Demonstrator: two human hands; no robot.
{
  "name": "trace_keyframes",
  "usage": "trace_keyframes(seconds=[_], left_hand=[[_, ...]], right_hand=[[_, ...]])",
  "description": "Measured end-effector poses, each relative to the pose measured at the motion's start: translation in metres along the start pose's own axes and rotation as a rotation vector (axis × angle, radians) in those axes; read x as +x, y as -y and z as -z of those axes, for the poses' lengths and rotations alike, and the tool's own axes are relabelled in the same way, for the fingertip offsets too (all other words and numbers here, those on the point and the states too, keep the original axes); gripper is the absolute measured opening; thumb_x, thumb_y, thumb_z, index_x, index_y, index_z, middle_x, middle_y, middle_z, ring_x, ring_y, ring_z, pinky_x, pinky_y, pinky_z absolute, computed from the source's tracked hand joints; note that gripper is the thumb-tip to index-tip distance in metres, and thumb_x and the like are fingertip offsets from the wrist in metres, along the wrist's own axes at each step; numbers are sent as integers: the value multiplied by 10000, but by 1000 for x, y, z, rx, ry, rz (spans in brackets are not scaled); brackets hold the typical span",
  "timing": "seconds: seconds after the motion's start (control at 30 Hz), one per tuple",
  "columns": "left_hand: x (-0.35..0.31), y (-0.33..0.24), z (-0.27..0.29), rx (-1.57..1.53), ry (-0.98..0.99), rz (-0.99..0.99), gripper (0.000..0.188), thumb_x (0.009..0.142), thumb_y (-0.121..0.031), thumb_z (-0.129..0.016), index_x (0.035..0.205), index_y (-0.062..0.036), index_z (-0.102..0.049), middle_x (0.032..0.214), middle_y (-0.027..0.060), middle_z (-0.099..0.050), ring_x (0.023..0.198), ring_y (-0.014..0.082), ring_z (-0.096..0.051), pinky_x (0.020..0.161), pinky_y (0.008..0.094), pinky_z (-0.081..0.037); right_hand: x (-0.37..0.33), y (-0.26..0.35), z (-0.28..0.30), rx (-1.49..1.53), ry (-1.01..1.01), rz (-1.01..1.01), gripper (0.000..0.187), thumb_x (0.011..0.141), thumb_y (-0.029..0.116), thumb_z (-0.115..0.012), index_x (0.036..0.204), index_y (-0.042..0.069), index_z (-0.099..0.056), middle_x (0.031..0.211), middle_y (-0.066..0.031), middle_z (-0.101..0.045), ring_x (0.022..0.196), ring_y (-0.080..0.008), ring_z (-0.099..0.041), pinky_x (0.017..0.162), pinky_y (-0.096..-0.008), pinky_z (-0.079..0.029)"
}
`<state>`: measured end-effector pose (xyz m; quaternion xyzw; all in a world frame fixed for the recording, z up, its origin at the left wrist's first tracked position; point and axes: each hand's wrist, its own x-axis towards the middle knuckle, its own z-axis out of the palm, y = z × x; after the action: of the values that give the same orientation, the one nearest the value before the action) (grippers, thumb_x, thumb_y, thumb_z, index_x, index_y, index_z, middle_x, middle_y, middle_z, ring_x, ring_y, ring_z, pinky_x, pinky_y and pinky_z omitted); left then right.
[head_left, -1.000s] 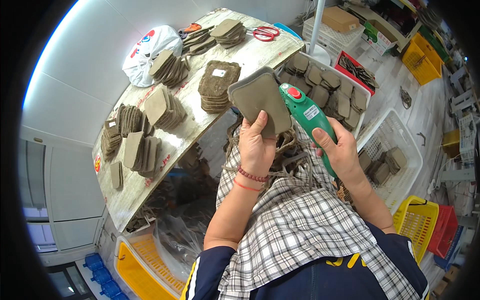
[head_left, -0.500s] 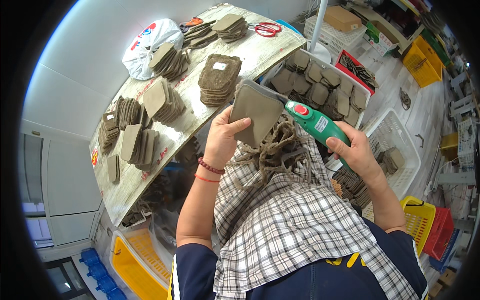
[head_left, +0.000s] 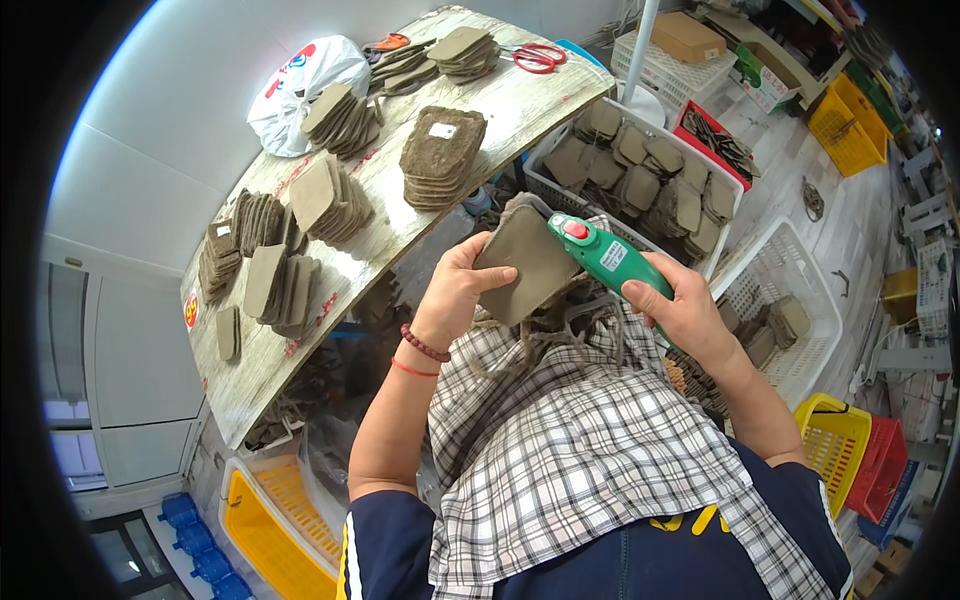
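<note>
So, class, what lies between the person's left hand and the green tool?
The head view shows a taupe pad, gripped by the left hand; the right hand holds the green tool.

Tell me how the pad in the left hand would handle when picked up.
The pad is probably fairly stiff: it looks nearly flat, though the left hand grips it at one side. It seems likely to be light for its size, since it looks thin. Its matte, cloth-like face suggests it wouldn't be very slippery.

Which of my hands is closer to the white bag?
Left. Your left hand, gripping a pad, is nearer you and right of the bag; your right hand, holding the green tool, is farther right.
</note>
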<state>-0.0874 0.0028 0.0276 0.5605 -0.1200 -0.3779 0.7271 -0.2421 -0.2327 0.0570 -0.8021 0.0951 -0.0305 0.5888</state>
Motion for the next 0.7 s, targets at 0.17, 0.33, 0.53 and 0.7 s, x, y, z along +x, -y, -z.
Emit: trace_keyframes(seconds=[0.17,0.33,0.53,0.7], left_hand=[[-9,-14,12,190,-19,69,360,836,54,-615,1189,14,-556,1040,35,-636,928,101,-594,833,240,-475],[-15,-29,30,508,-76,-36,291,803,24,-670,1081,0,-589,941,20,-624,855,89,-586,771,240,-486],[-24,-21,32,29,-280,-145,129,790,-3,-714,907,-1,-661,822,59,-688,699,117,-640,661,256,-517],[-28,-20,33,38,-274,-125,135,781,-15,-731,899,16,-672,839,76,-698,710,130,-654,661,262,-528]], right_hand=[[5,4,6,150,133,-115,445,887,410,-651,1069,4,-625,709,-7,-582,590,-55,-520,526,-210,-435],[3,6,13,187,239,-141,427,888,414,-646,1004,3,-634,720,-12,-588,594,-62,-526,520,-211,-441],[3,7,13,166,283,-146,462,888,457,-622,971,2,-602,716,-13,-542,590,-67,-511,525,-221,-428],[4,3,15,158,304,-133,414,880,381,-663,1046,3,-629,739,-5,-589,615,-55,-532,524,-220,-456]])
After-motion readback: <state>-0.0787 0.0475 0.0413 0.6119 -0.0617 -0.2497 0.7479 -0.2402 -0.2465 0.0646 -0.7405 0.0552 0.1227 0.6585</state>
